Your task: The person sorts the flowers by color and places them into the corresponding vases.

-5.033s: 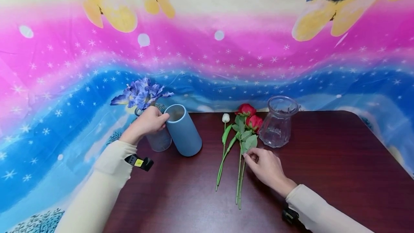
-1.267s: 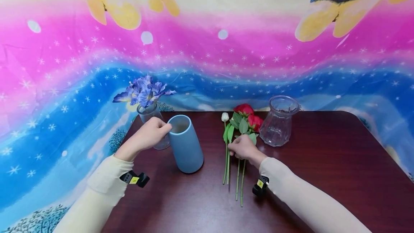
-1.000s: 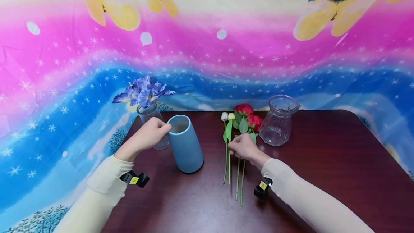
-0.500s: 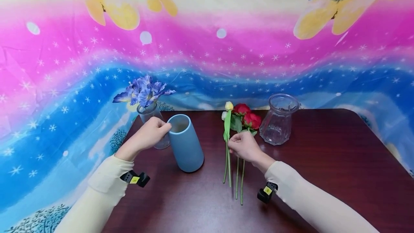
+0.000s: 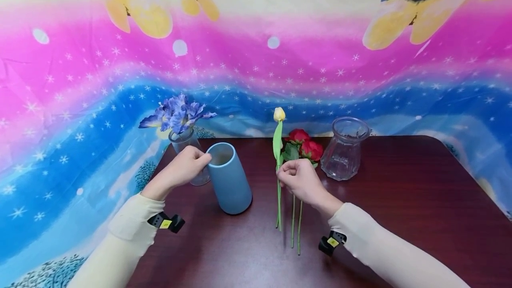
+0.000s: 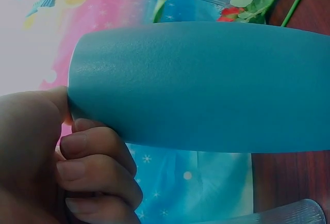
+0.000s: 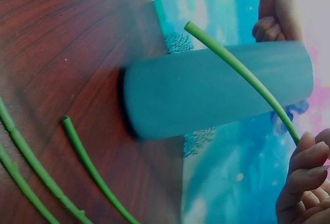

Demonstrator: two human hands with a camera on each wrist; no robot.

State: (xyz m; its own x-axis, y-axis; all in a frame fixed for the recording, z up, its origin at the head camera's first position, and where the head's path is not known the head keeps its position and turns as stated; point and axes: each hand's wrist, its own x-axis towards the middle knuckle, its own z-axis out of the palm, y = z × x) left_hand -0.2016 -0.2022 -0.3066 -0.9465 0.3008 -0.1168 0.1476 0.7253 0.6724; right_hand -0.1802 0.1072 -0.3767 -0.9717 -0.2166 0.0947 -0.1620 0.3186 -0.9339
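Observation:
My left hand [image 5: 182,166] pinches the rim of a blue vase [image 5: 232,186], which stands on the table; the left wrist view shows the thumb at the rim and fingers curled against its side. My right hand [image 5: 306,182] pinches the stem of a pale yellow tulip [image 5: 279,114], raised off the table with its bloom up. In the right wrist view the tulip stem [image 7: 242,70] crosses in front of the vase, its cut end free. Two red roses [image 5: 311,150] lie beyond the right hand. Another tulip, largely hidden behind the held one, shows its stem end [image 7: 98,177] on the table.
A clear glass vase [image 5: 342,163] stands right of the roses. At the left, behind my left hand, another glass vase [image 5: 182,142] holds blue-purple irises [image 5: 178,114]. A printed cloth [image 5: 256,70] hangs behind the dark wooden table [image 5: 416,199].
The blue vase has come nearer, out from the iris vase, with my left hand on its rim. My right hand has left the rose stems, taken the yellow tulip and lifted it.

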